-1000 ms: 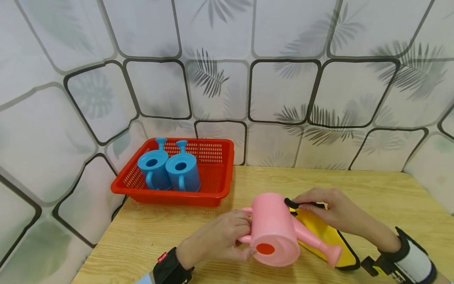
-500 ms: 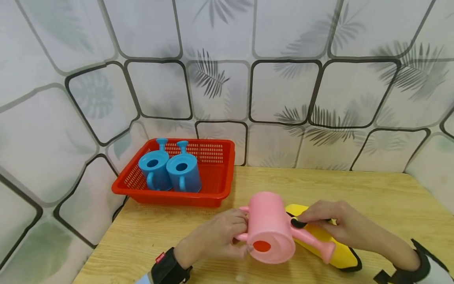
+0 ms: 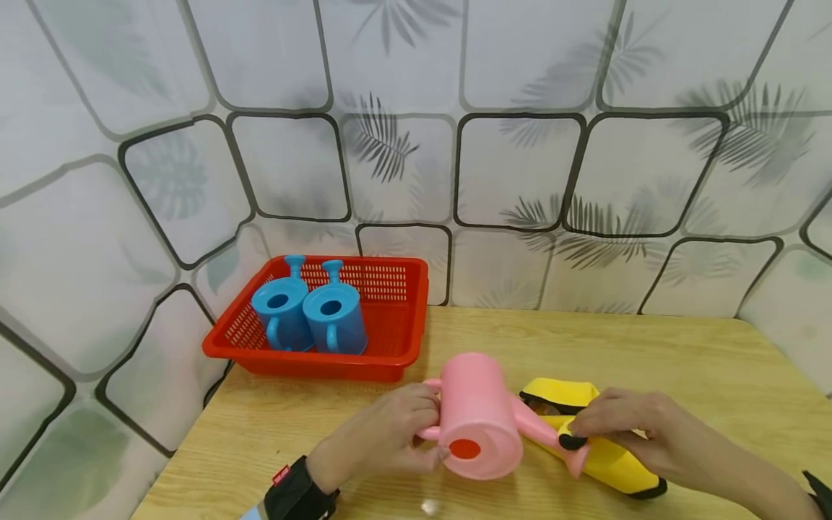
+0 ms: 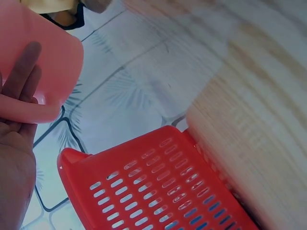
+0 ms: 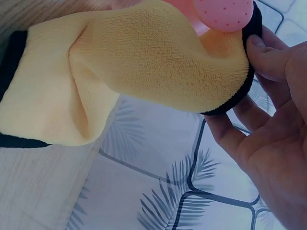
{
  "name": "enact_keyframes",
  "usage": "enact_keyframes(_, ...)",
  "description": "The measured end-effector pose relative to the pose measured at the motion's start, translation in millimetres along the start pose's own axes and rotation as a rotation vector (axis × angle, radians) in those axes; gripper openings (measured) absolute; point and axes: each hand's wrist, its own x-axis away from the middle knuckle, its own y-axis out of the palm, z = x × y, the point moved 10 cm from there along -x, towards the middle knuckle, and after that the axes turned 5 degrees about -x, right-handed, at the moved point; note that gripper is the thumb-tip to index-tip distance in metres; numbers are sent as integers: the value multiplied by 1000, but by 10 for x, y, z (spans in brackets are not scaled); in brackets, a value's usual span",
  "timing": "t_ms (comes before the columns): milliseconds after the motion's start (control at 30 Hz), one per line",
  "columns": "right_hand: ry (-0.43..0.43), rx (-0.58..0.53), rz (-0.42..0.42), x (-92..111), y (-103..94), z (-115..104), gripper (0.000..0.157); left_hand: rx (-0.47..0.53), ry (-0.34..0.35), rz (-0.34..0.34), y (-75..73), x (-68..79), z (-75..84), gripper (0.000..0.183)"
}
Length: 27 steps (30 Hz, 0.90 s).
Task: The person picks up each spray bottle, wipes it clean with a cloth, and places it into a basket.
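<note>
A pink watering can is tipped over the table, its red-orange opening facing toward me. My left hand grips its handle; the left wrist view shows fingers through the handle against the can's body. On the right, my right hand pinches the black edge of a yellow cloth. Part of that cloth wraps over the spout near its end, and the rest lies bunched on the table. In the right wrist view the perforated pink spout head sits against the fluffy cloth.
A red plastic basket stands at the back left of the wooden table. Inside it are two blue watering cans, one on the left and one on the right. A patterned wall covering rises behind the table.
My right hand has slid the cloth's edge from the can's body down along the spout to its end. My left hand and the pink watering can have shifted slightly left.
</note>
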Motion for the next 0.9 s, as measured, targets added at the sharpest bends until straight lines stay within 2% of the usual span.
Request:
enact_keyframes(433,-17,17,-4,-29,71,7,25,1,11,16,2,18,15,15)
enact_keyframes(633,-6,9,-9,-50,92,16,23,-13,52,15,12,0,93,15)
enact_keyframes(900,69,38,-44,-71,136,37,23,-31,103,36,18,-37,227,14)
